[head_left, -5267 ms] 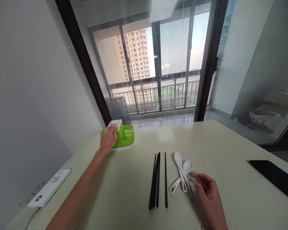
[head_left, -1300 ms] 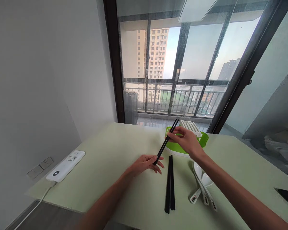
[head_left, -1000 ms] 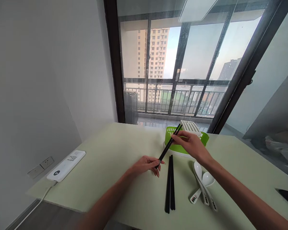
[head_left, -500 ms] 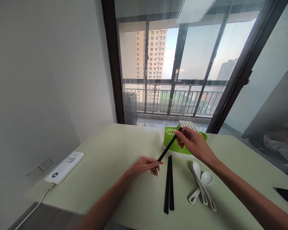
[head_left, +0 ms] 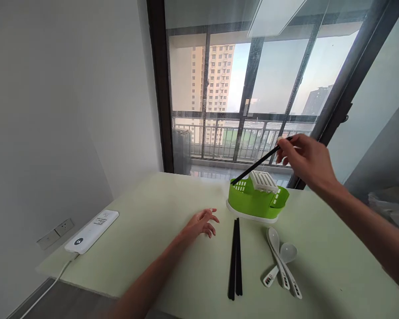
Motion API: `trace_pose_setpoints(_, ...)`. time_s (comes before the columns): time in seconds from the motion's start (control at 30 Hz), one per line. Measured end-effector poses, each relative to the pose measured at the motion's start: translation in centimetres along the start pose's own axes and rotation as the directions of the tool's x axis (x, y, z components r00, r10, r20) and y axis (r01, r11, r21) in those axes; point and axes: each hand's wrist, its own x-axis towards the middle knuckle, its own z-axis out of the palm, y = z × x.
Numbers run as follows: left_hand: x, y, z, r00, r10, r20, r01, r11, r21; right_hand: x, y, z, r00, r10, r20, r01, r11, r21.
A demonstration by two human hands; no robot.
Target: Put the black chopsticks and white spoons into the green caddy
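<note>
My right hand [head_left: 306, 159] is raised above the table and pinches the top end of black chopsticks [head_left: 256, 166]. They slant down to the left, with their tips at the rim of the green cutlery holder [head_left: 256, 203] with a white slotted insert. My left hand [head_left: 201, 223] rests on the table with fingers spread, holding nothing. A black pair of chopsticks [head_left: 235, 257] lies flat in front of the holder. Two white spoons [head_left: 281, 263] lie crossed to their right.
The pale green table [head_left: 159, 248] stands against a white wall and a glass balcony door. A white power strip [head_left: 91, 231] with a cable lies at the table's left edge.
My left hand let go of the chopsticks' lower end and settled on the table. My right hand lifted them up and to the right, bringing their tips to the green holder.
</note>
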Motion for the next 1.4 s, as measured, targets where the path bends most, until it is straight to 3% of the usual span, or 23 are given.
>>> trace_pose_setpoints(0.07, 0.1, 0.1, -0.1, 1.000, -0.006, -0.020, 0.006, 1.000, -0.023, 1.9, 0.6, -0.5, 0.999, -0.028, -0.045, 0.022, 0.993, -0.119)
trace_pose_setpoints(0.17, 0.2, 0.1, 0.0, 0.999, -0.021, -0.031, 0.020, 0.999, -0.043, 3.9, 2.5, 0.2, 1.000, -0.004, 0.018, 0.008, 0.967, -0.254)
trace_pose_setpoints(0.4, 0.5, -0.5, -0.3, 0.999, -0.038, -0.020, 0.036, 0.996, -0.077, 6.0, 8.9, 5.5, 0.944, 0.097, 0.316, 0.036, 0.920, -0.390)
trace_pose_setpoints(0.6, 0.6, -0.6, -0.5, 0.999, -0.042, 0.020, 0.044, 0.995, -0.084, 6.2, 11.5, 8.8, 0.882, 0.162, 0.443, 0.038, 0.912, -0.409)
trace_pose_setpoints(0.7, 0.6, -0.4, -0.4, 0.998, -0.053, 0.018, 0.054, 0.996, -0.073, 6.1, 12.0, 9.6, 0.871, 0.188, 0.453, 0.021, 0.909, -0.417)
trace_pose_setpoints(0.87, 0.4, 0.0, -0.2, 0.999, -0.050, 0.015, 0.051, 0.997, -0.054, 6.2, 11.6, 9.8, 0.929, 0.210, 0.304, -0.028, 0.859, -0.511)
trace_pose_setpoints(0.97, 0.4, 0.0, -0.1, 0.998, -0.054, 0.016, 0.055, 0.998, -0.042, 5.9, 9.6, 9.1, 0.965, 0.108, 0.238, 0.042, 0.834, -0.551)
trace_pose_setpoints(1.03, 0.4, -0.1, -0.1, 0.998, -0.056, 0.011, 0.056, 0.998, -0.037, 5.1, 7.4, 8.4, 0.958, -0.022, 0.284, 0.176, 0.830, -0.529)
trace_pose_setpoints(1.07, 0.5, -0.1, -0.1, 0.998, -0.056, 0.008, 0.056, 0.998, -0.035, 4.4, 6.2, 8.1, 0.936, -0.087, 0.341, 0.258, 0.829, -0.496)
trace_pose_setpoints(1.1, 0.5, -0.1, -0.1, 0.998, -0.056, 0.006, 0.056, 0.998, -0.034, 3.6, 5.1, 7.8, 0.880, -0.147, 0.451, 0.362, 0.823, -0.439)
trace_pose_setpoints(1.13, 0.5, -0.1, 0.0, 0.998, -0.055, 0.006, 0.055, 0.998, -0.034, 2.5, 4.0, 7.5, 0.788, -0.194, 0.584, 0.468, 0.805, -0.364)
trace_pose_setpoints(1.17, 0.5, -0.1, 0.0, 0.998, -0.055, 0.008, 0.055, 0.998, -0.034, 1.3, 3.1, 7.2, 0.659, -0.232, 0.716, 0.567, 0.778, -0.270)
trace_pose_setpoints(1.2, 0.5, -0.1, 0.0, 0.998, -0.056, 0.009, 0.057, 0.998, -0.033, -0.2, 2.3, 7.0, 0.540, -0.254, 0.802, 0.634, 0.750, -0.190)
trace_pose_setpoints(1.27, 0.4, -0.2, 0.0, 0.998, -0.056, 0.010, 0.056, 0.998, -0.031, -3.4, 1.4, 6.6, 0.360, -0.244, 0.901, 0.713, 0.695, -0.097)
trace_pose_setpoints(1.33, 0.5, -0.2, -0.1, 0.999, -0.051, 0.010, 0.052, 0.998, -0.030, -6.7, 1.2, 6.5, 0.226, -0.204, 0.953, 0.750, 0.660, -0.037)
trace_pose_setpoints(1.4, 0.5, -0.3, -0.1, 0.999, -0.049, 0.016, 0.050, 0.998, -0.030, -9.7, 1.6, 6.5, 0.173, -0.137, 0.975, 0.755, 0.654, -0.042)
